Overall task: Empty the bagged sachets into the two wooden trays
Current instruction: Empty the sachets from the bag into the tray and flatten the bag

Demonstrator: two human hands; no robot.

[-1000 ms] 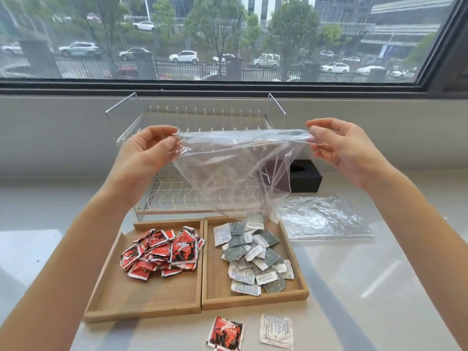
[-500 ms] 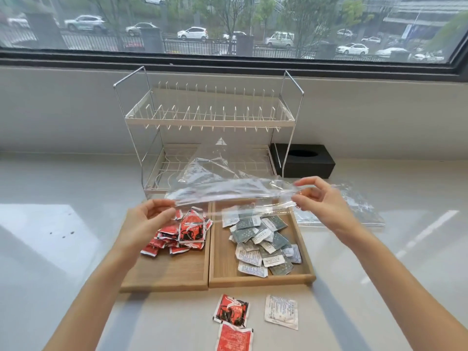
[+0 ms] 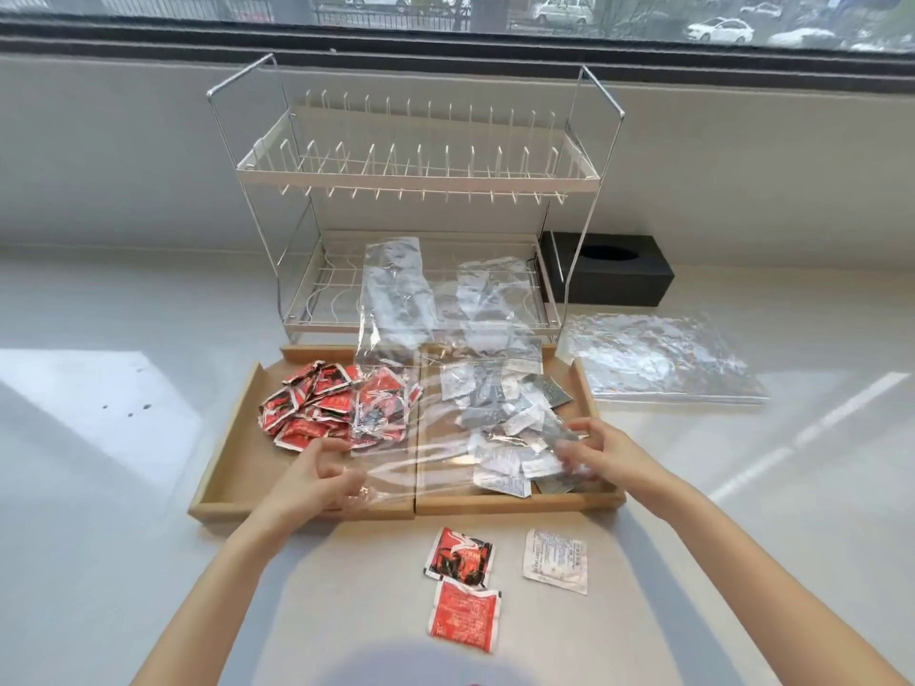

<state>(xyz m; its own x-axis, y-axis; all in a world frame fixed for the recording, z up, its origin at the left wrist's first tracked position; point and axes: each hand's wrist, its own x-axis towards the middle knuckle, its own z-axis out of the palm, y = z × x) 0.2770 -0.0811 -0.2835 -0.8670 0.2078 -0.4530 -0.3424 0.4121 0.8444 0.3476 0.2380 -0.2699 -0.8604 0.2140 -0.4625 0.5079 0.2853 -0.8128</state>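
Note:
Two wooden trays sit side by side on the counter. The left tray (image 3: 223, 467) holds a heap of red sachets (image 3: 317, 408). The right tray (image 3: 584, 388) holds grey and white sachets (image 3: 515, 423). An empty clear plastic bag (image 3: 396, 294) is draped over both trays, its far end reaching the rack's lower shelf. My left hand (image 3: 317, 482) is curled on the bag's crumpled near corner over the left tray. My right hand (image 3: 594, 453) is blurred at the bag's right edge above the grey sachets, so its grip is unclear.
Two red sachets (image 3: 460, 557) (image 3: 465, 618) and one white sachet (image 3: 557, 560) lie on the counter in front of the trays. A second clear bag (image 3: 658, 358) lies flat at right. A wire dish rack (image 3: 421, 180) and a black box (image 3: 614, 274) stand behind.
Both hands have come down from chest height, and the bag that was held up by its edge now lies across the trays. The view has tilted further down.

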